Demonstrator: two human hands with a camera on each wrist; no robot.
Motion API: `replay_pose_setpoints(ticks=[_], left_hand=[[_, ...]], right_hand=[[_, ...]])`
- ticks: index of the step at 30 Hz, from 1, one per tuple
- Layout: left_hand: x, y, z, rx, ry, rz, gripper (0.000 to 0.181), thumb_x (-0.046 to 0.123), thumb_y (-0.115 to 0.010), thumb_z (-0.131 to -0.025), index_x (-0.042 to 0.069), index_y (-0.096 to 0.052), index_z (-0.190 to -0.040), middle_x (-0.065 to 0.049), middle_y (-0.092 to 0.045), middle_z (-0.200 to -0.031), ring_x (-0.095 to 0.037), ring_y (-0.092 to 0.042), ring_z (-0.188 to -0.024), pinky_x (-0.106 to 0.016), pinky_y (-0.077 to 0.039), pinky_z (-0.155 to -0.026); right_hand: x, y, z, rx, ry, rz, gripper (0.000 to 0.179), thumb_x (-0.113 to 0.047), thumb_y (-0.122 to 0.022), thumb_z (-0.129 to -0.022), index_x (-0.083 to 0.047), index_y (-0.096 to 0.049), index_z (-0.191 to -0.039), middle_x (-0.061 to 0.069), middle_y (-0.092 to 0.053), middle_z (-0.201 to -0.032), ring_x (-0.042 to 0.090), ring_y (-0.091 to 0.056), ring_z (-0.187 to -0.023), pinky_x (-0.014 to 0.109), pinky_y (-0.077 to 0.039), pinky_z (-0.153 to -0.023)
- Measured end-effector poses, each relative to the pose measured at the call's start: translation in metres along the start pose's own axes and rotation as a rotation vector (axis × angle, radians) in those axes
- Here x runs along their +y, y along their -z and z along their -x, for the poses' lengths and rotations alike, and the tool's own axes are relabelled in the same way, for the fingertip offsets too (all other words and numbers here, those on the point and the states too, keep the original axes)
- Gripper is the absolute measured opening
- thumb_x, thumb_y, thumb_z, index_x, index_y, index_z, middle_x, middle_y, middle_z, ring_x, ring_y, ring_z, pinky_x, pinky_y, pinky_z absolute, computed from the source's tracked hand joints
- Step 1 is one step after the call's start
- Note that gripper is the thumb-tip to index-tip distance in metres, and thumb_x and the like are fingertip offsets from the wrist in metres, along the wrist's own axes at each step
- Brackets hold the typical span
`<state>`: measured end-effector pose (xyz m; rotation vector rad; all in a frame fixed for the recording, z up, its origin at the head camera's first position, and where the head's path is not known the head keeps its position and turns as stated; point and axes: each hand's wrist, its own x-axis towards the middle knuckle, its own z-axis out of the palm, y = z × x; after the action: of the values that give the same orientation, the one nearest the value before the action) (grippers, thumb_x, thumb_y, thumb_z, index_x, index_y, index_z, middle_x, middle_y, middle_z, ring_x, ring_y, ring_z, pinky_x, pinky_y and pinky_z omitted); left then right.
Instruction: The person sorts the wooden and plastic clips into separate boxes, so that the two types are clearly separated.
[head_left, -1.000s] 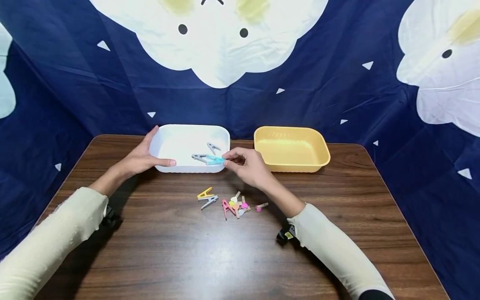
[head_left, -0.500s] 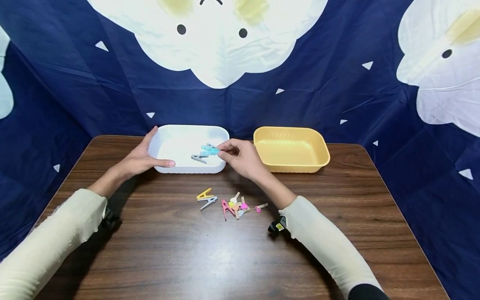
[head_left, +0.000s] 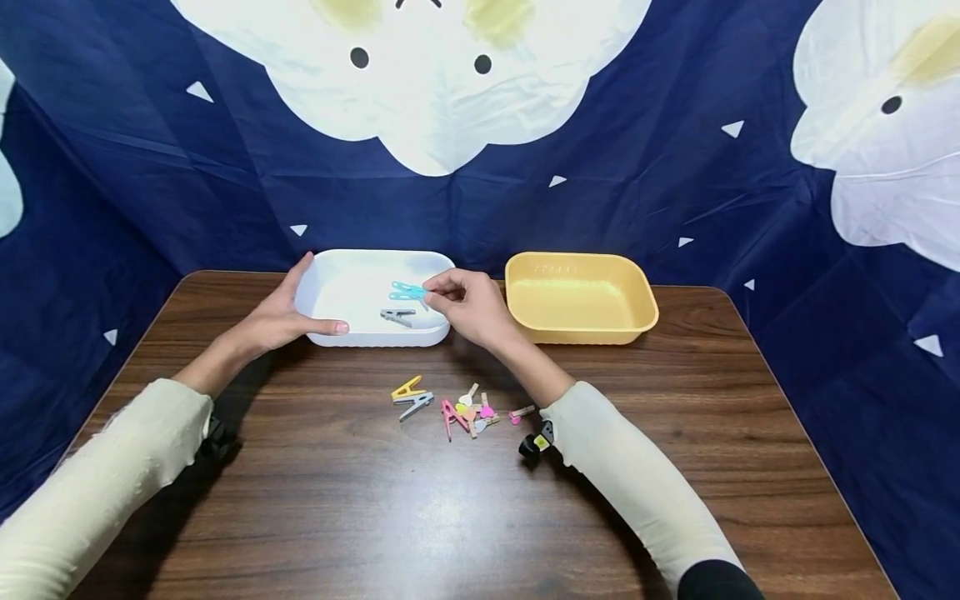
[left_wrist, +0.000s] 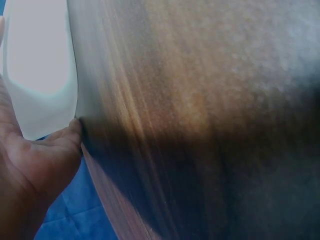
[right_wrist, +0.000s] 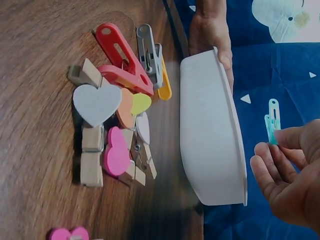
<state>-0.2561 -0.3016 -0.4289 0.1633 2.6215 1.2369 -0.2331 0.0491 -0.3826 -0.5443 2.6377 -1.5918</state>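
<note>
In the head view, the right hand pinches a turquoise clothespin between thumb and fingers over the white basin; the pinched end is hidden. Just below it lies a grey clothespin inside the basin, and a grey sliver beside the fingertips is too small to identify. The left hand rests against the basin's left end, thumb straight along the near side, fingers mostly hidden behind the wall. The yellow basin stands apart to the right. On the table lie yellow, grey and red clothespins beside overlapping heart clips, hard to count.

In the left wrist view, the white basin is washed out and cut off at the top; the left hand runs off the left edge, so most of its fingers are out of sight.

In the right wrist view, the basin's outer wall hides its inside. The right hand, cropped at the right edge, grips the turquoise clothespin's lower end; a pink heart is cut off at the bottom.
</note>
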Motion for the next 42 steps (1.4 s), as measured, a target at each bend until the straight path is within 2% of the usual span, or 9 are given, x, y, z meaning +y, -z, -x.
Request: replay_pose_setpoints(ticks=[16, 27, 33, 42], left_hand=[[-0.001, -0.001, 0.001, -0.002, -0.002, -0.010, 0.149, 0.032, -0.097, -0.089, 0.021, 0.022, -0.179, -0.018, 0.014, -0.190, -0.047, 0.001, -0.176, -0.072, -0.008, -0.140], [-0.002, 0.000, -0.001, 0.005, -0.018, 0.005, 0.149, 0.031, -0.097, -0.089, 0.021, 0.020, -0.180, -0.018, 0.014, -0.190, -0.048, -0.001, -0.175, -0.071, -0.008, -0.140], [-0.002, 0.001, 0.001, 0.002, -0.005, -0.007, 0.150, 0.032, -0.098, -0.088, 0.023, 0.020, -0.180, -0.017, 0.013, -0.190, -0.048, -0.003, -0.175, -0.072, -0.010, -0.139], [0.000, 0.001, 0.000, 0.001, -0.001, -0.009, 0.149, 0.034, -0.098, -0.089, 0.023, 0.020, -0.180, -0.015, 0.014, -0.190, -0.047, -0.002, -0.175, -0.071, -0.010, -0.140]], right_hand=[[-0.002, -0.011, -0.013, 0.019, -0.038, 0.029, 0.015, -0.016, -0.080, -0.106, -0.007, -0.085, -0.117, 0.010, -0.085, -0.108, 0.014, -0.070, -0.091, 0.016, -0.051, -0.077], [-0.004, -0.017, -0.030, 0.040, -0.077, 0.005, 0.013, -0.015, -0.079, -0.107, -0.008, -0.085, -0.116, 0.007, -0.085, -0.106, 0.010, -0.066, -0.087, 0.016, -0.051, -0.075], [-0.005, -0.023, -0.037, 0.026, -0.075, 0.004, 0.015, -0.016, -0.078, -0.107, -0.008, -0.084, -0.118, 0.007, -0.086, -0.108, 0.009, -0.067, -0.088, 0.016, -0.050, -0.075], [-0.012, -0.030, -0.047, 0.058, -0.094, 0.005, 0.011, -0.016, -0.080, -0.106, -0.010, -0.086, -0.114, 0.005, -0.085, -0.103, 0.010, -0.067, -0.086, 0.019, -0.050, -0.076]])
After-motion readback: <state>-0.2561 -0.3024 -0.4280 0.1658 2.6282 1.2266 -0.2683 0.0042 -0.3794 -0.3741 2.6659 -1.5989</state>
